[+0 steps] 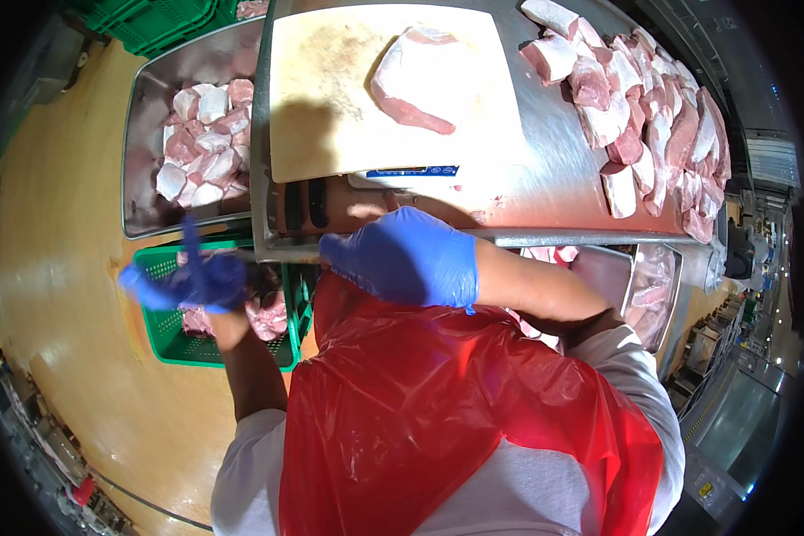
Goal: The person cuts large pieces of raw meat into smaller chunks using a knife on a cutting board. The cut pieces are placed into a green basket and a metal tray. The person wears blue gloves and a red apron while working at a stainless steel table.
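My left hand (192, 281), in a blue glove, is over a green crate (156, 330) holding cuts of raw meat (268, 314). Its fingers are spread apart, though motion smears them. My right hand (406, 255), also blue-gloved, is curled at the near edge of the steel table (554, 179). Its fingers are bent inward; whatever they may hold is hidden. Beyond it a large slab of raw meat (418, 79) with white fat lies on a pale cutting board (322, 134). Neither hand touches the slab.
Meat pieces (657, 125) are heaped on the table's right side. At left, a steel tub (143, 161) contains meat chunks (210, 134). Two black handles (317, 204) lie below the board, beside a blue-labelled device (411, 172). Another steel tub (674, 295) is under the table's right side.
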`<state>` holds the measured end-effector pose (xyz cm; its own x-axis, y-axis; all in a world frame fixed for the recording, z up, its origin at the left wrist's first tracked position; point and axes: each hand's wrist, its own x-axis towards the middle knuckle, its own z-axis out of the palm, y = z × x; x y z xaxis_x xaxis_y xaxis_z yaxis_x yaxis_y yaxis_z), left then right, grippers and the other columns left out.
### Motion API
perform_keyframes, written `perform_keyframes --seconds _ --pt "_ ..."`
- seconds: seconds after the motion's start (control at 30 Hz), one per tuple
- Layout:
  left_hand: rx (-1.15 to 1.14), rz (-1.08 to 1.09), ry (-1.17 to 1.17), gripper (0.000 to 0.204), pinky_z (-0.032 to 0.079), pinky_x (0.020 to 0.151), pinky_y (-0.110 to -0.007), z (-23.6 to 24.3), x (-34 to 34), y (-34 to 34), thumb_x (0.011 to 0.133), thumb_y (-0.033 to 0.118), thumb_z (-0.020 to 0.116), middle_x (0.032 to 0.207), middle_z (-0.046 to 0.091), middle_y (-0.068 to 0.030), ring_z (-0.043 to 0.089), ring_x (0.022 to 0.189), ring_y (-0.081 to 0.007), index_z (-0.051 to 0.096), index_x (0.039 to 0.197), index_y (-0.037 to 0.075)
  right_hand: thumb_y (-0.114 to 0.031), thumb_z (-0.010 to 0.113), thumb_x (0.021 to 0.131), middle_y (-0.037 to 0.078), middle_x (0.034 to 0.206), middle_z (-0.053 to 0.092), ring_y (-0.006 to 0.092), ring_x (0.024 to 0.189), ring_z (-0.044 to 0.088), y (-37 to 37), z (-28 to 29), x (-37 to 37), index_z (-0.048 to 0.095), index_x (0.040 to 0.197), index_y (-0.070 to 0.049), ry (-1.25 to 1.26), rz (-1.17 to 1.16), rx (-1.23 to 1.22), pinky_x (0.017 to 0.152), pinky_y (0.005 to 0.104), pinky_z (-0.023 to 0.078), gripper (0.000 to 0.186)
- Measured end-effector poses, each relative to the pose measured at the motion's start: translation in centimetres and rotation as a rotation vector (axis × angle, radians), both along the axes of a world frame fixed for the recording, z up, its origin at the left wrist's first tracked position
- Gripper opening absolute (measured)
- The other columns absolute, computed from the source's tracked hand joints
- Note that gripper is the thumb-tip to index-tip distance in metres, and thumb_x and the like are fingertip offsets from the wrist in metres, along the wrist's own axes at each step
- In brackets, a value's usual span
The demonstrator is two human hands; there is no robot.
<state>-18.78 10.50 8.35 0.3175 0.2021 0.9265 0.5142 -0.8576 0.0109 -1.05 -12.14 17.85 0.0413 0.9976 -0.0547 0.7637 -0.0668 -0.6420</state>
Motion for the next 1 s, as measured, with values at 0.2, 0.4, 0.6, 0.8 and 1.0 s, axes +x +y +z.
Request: perform_keyframes --seconds 0.2,0.4,0.6,0.8,1.0 --pt "-0.020 0.318 -0.182 0.044 0.042 0.101 -0.052 -1.7 -8.0 3.8 0.105 0.040 0.046 0.141 0.046 -0.0237 0.048 0.123 -0.0382 0.071 0.090 0.008 -0.018 0.056 0.098 0.016 0.086 0.068 0.0370 0.073 0.067 -2.6 -0.4 2.8 0.064 0.108 -0.005 -0.117 0.030 0.103 0.065 0.0465 0.055 0.018" --pt "-0.891 0.342 1.508 0.020 0.052 0.082 -0.051 -19.0 -23.5 7.3 0.092 0.015 0.058 0.104 0.066 -0.0288 0.066 0.091 -0.0442 0.067 0.088 -0.002 -0.020 0.059 0.099 0.022 0.080 0.066 0.0422 0.071 0.066 -5.7 -3.1 8.7 0.060 0.105 -0.007 -0.414 -0.505 0.060 0.060 0.0494 0.052 0.014" --pt "-1.071 0.070 0.098 0.023 0.053 0.078 -0.037 -5.5 -4.0 0.6 0.097 0.010 0.059 0.105 0.071 -0.0189 0.069 0.090 -0.0301 0.069 0.115 0.000 -0.021 0.060 0.100 0.024 0.074 0.065 0.0446 0.068 0.065 -4.7 -7.2 9.9 0.054 0.098 -0.006 -0.527 -0.737 0.111 0.056 0.0511 0.050 0.015" --pt "-0.821 -0.327 0.119 0.019 0.053 0.068 -0.029 0.6 6.5 -1.5 0.096 0.009 0.064 0.103 0.075 -0.0079 0.065 0.075 -0.0150 0.073 0.112 0.005 -0.017 0.054 0.099 0.021 0.080 0.068 0.0397 0.070 0.068 -3.4 -7.8 9.6 0.054 0.106 -0.007 -0.557 -0.662 0.046 0.059 0.0481 0.054 0.013" --pt "-0.941 -0.461 0.123 0.019 0.055 0.079 -0.038 1.2 10.1 -3.5 0.093 0.006 0.061 0.099 0.072 -0.0177 0.071 0.090 -0.0328 0.070 0.109 0.001 -0.024 0.054 0.101 0.021 0.079 0.066 0.0428 0.066 0.066 -11.8 -6.7 9.2 0.048 0.110 -0.008 -0.593 -0.536 -0.270 0.056 0.0506 0.053 0.020"
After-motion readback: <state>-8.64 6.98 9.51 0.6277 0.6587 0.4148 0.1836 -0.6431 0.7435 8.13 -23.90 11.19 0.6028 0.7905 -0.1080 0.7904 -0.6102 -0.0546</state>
